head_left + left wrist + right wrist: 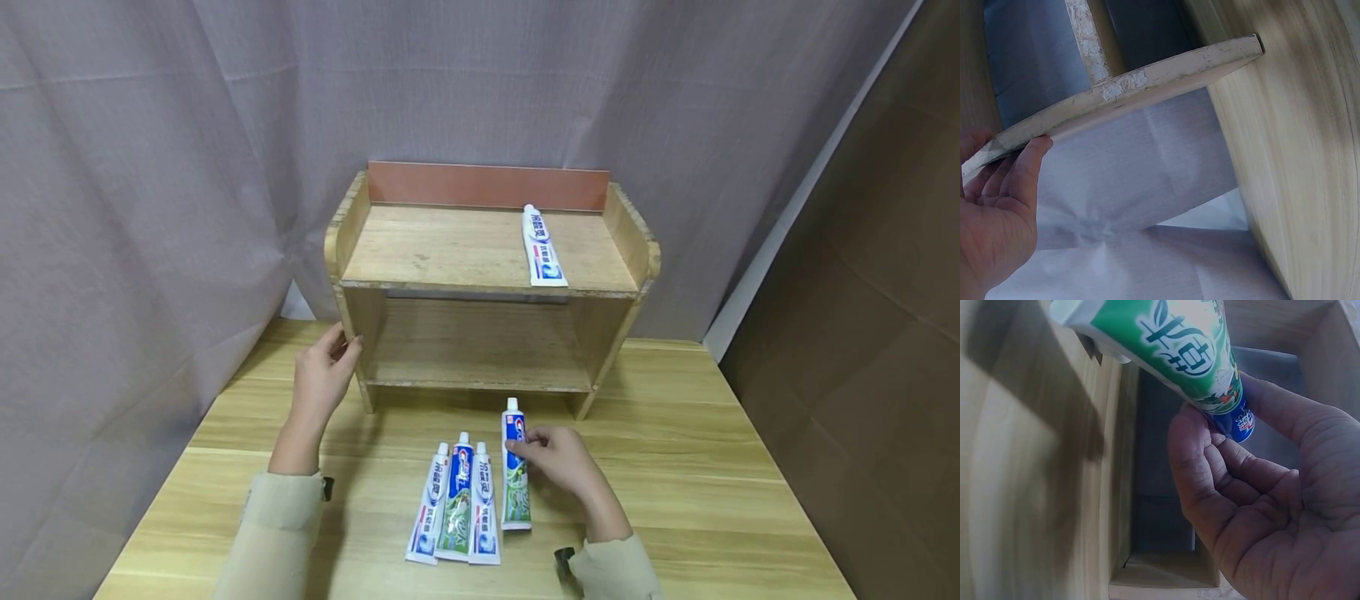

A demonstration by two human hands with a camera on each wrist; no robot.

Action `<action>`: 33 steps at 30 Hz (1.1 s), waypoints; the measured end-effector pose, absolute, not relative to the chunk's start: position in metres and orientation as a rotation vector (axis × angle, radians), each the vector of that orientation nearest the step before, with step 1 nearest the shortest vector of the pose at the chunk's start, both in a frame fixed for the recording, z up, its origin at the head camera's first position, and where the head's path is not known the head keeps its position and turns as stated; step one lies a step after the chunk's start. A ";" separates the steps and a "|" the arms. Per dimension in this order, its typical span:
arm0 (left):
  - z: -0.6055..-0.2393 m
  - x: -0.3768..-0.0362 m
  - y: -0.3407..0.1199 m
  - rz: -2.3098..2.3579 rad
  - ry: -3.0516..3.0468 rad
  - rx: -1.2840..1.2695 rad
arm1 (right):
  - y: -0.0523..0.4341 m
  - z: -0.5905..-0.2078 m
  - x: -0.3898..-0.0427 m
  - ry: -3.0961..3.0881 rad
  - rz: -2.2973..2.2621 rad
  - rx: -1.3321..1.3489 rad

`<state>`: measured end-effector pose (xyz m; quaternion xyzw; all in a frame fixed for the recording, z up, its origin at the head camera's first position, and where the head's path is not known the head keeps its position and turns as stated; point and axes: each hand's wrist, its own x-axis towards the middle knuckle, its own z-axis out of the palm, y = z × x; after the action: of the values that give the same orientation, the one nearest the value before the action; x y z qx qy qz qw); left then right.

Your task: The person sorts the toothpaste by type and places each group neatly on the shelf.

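My left hand [322,375] grips the left side panel of a small two-tier wooden shelf [435,246], thumb on one face and fingers on the other in the left wrist view. Between thumb and fingers, my right hand [566,458] pinches a blue and green toothpaste tube [516,496], cap pointing toward the shelf. The right wrist view shows its green end close up. Left of it on the table lie a white toothpaste tube [426,521], a blue and green toothpaste tube [455,521] and another white toothpaste tube [484,525], side by side. One more white toothpaste tube [543,250] lies on the top tier.
The shelf stands at the back of a wooden table [675,467], with a reddish-brown back board [487,185] along its top. A grey curtain [465,83] hangs behind. To the right is a brown surface [855,292].
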<state>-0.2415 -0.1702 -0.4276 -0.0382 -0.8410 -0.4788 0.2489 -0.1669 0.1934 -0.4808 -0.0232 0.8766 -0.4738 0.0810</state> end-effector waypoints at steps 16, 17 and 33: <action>-0.427 -0.241 -0.170 -1.316 -2.302 -0.108 | 0.192 -0.474 -0.171 2.631 -1.417 -0.100; -0.426 -0.241 -0.170 -1.318 -2.303 -0.107 | 0.192 -0.474 -0.171 2.627 -1.421 -0.098; -0.428 -0.242 -0.170 -1.312 -2.274 -0.118 | 0.192 -0.469 -0.178 2.662 -1.382 -0.099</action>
<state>-0.2420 -0.1695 -0.4277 -0.0435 -0.8370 -0.4828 0.2538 -0.1777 0.1918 -0.4690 -0.0328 0.8849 -0.4594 0.0701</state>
